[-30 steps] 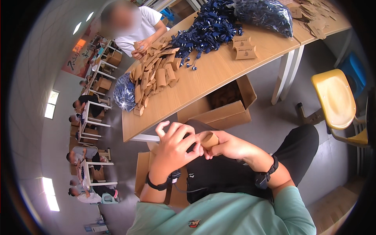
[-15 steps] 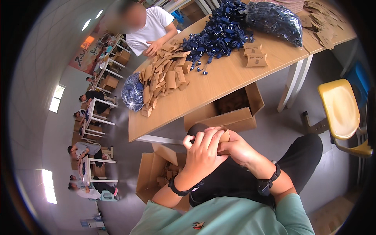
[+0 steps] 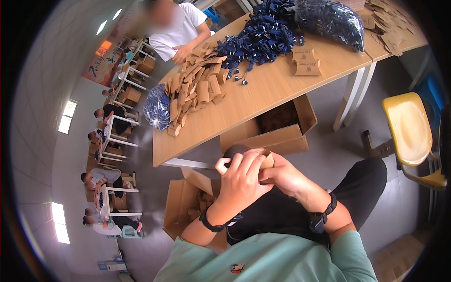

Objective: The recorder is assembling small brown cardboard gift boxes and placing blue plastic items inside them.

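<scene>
Above my lap, my left hand [image 3: 243, 175] and my right hand [image 3: 285, 176] close together around a small brown cardboard pillow box [image 3: 268, 162]. Its upper part shows between the hands; the rest is covered by my fingers. My left fingers wrap over its near side, and my right thumb presses on it. On the table beyond lie a pile of brown pillow boxes [image 3: 202, 91] and a heap of dark blue earphones [image 3: 258, 37] with cords. Two more pillow boxes [image 3: 307, 67] lie apart, to the right of the heap.
A wooden table [image 3: 263, 94] spans ahead. Under it stands an open carton [image 3: 268, 141]; another carton [image 3: 176, 207] holding brown pieces is at my left. Clear bags of blue items [image 3: 329, 23] lie on the tabletop. A person [image 3: 181, 33] sits across; a yellow chair [image 3: 406, 127] stands right.
The pillow box shows a little more between my hands, and my fingers have shifted slightly on it. The view has tilted slightly.
</scene>
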